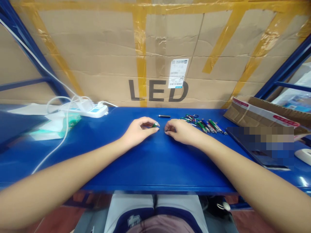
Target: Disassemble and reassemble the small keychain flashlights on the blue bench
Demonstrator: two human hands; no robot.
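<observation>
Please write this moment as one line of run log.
left hand: holding green piece | right hand: curled, contents unclear | black tube: on blue table, beyond hands | colored tubes: right of hands

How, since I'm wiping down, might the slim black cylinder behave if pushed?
The slim black cylinder likely rolls if pushed across its length: it looks round and lies on a smooth blue tabletop. Its slimness suggests it's light. Its straight shape suggests stiffness, though its material is unclear.
</observation>
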